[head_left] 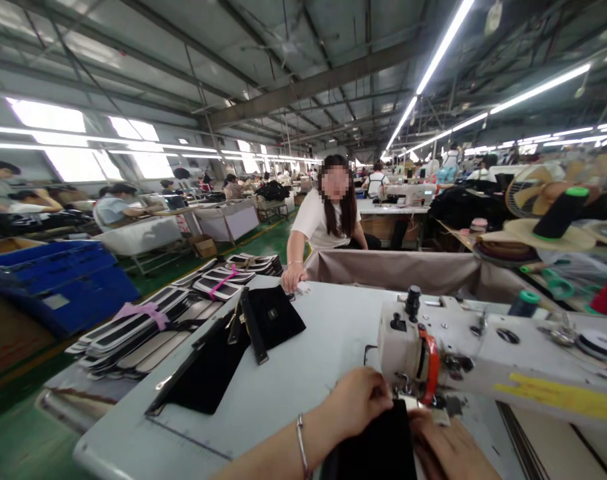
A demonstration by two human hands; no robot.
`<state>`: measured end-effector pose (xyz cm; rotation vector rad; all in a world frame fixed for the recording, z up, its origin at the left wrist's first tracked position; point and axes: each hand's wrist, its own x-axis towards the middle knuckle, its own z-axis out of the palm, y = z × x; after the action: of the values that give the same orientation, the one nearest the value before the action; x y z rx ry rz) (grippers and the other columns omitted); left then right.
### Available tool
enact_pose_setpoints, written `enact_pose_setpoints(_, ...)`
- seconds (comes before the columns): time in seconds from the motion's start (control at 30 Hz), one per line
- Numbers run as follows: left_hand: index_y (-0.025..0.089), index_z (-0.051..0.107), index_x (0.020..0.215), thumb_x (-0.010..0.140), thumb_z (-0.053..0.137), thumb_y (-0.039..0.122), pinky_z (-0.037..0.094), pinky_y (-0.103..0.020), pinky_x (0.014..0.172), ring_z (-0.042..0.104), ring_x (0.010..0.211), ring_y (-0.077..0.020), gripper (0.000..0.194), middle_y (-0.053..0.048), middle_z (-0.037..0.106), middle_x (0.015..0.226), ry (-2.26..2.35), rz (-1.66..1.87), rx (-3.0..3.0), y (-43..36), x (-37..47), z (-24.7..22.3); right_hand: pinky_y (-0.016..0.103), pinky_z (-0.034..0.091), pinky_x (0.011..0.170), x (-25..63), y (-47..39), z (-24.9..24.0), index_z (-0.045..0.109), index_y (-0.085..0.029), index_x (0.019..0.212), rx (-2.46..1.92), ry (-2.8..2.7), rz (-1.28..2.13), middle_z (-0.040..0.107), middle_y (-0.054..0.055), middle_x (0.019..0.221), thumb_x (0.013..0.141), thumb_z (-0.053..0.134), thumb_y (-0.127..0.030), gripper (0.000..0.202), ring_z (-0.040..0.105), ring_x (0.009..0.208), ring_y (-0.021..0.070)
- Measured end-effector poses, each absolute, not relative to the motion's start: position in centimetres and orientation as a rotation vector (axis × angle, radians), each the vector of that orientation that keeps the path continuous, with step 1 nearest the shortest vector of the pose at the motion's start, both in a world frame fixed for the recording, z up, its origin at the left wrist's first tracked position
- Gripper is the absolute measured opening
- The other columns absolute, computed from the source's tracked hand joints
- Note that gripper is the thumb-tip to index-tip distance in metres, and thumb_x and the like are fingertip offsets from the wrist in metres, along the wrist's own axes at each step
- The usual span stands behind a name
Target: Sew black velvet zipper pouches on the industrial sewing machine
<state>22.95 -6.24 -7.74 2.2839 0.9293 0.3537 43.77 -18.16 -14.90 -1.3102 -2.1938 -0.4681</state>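
Observation:
My left hand (pixel 360 400), with a metal bracelet at the wrist, pinches the far left edge of a black fabric piece (pixel 383 447) just in front of the sewing machine (pixel 408 340). Along the right edge of the same fabric lies my right hand (pixel 448 443), its fingers bent against it beneath the machine head. The machine hides part of the fabric's far end. Further left on the white worktable (pixel 313 347) rest more black fabric pieces (pixel 203 373) with dark strips.
Bundled panels (pixel 138 327) with pink ties lie beyond the table's left edge. A co-worker in a white shirt (pixel 308 220) leans a hand on the far edge. A fabric-lined bin (pixel 398 267) stands behind the machine; thread cones (pixel 526 303) are at right, a blue crate (pixel 58 280) at left.

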Motion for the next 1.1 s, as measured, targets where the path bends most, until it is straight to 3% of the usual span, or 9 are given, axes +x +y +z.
enact_pose_setpoints(0.13, 0.016, 0.073, 0.088, 0.083, 0.063, 0.019, 0.047, -0.026, 0.071, 0.064, 0.075, -0.0175, 0.012, -0.004, 0.072, 0.085, 0.981, 0.396, 2.244, -6.9, 23.2, -8.7, 0.04, 0.055, 0.096, 42.3, -19.6, -13.0, 0.061, -0.023, 0.132, -1.433, -2.183, -0.275, 0.069, 0.009, 0.13, 0.101, 0.048, -0.018, 0.034, 0.066, 0.115, 0.0228)
enact_pose_setpoints(0.4, 0.014, 0.071, 0.087, 0.084, 0.06, 0.017, 0.042, -0.024, 0.064, 0.062, 0.072, -0.0163, 0.012, -0.004, 0.07, 0.081, 0.975, 0.389, 2.227, -6.8, 23.6, -8.3, 0.046, 0.053, 0.099, 42.3, -19.9, -11.5, 0.061, -0.02, 0.132, -1.452, -2.201, -0.079, 0.064, 0.01, 0.136, 0.099, 0.047, -0.012, 0.037, 0.06, 0.121, 0.0243)
enact_pose_setpoints(0.6, 0.017, 0.072, 0.084, 0.086, 0.06, 0.025, 0.039, -0.024, 0.06, 0.063, 0.071, -0.0189, 0.014, -0.003, 0.071, 0.077, 0.995, 0.257, 2.237, -6.9, 23.6, -7.5, 0.052, 0.054, 0.096, 42.3, -20.0, -11.7, 0.059, -0.022, 0.134, -1.443, -2.242, -0.044, 0.059, 0.01, 0.144, 0.096, 0.05, -0.011, 0.041, 0.059, 0.121, 0.0283)
enact_pose_setpoints(0.83, 0.016, 0.067, 0.083, 0.088, 0.06, 0.022, 0.038, -0.025, 0.061, 0.064, 0.072, -0.0185, 0.011, -0.006, 0.072, 0.084, 1.141, 0.281, 2.329, -7.4, 23.8, -7.3, 0.053, 0.052, 0.099, 42.2, -20.0, -11.7, 0.057, -0.022, 0.137, -1.481, -2.252, -0.042, 0.057, 0.007, 0.147, 0.098, 0.049, -0.012, 0.04, 0.059, 0.122, 0.0278)
enact_pose_setpoints(1.1, 0.016, 0.067, 0.085, 0.092, 0.056, 0.021, 0.044, -0.027, 0.066, 0.069, 0.079, -0.0208, 0.014, -0.008, 0.073, 0.087, 1.184, 0.251, 2.313, -7.6, 24.1, -7.1, 0.05, 0.051, 0.1, 42.2, -20.0, -11.6, 0.055, -0.022, 0.139, -1.471, -2.238, -0.013, 0.058, 0.006, 0.147, 0.098, 0.05, -0.012, 0.043, 0.059, 0.123, 0.0255)
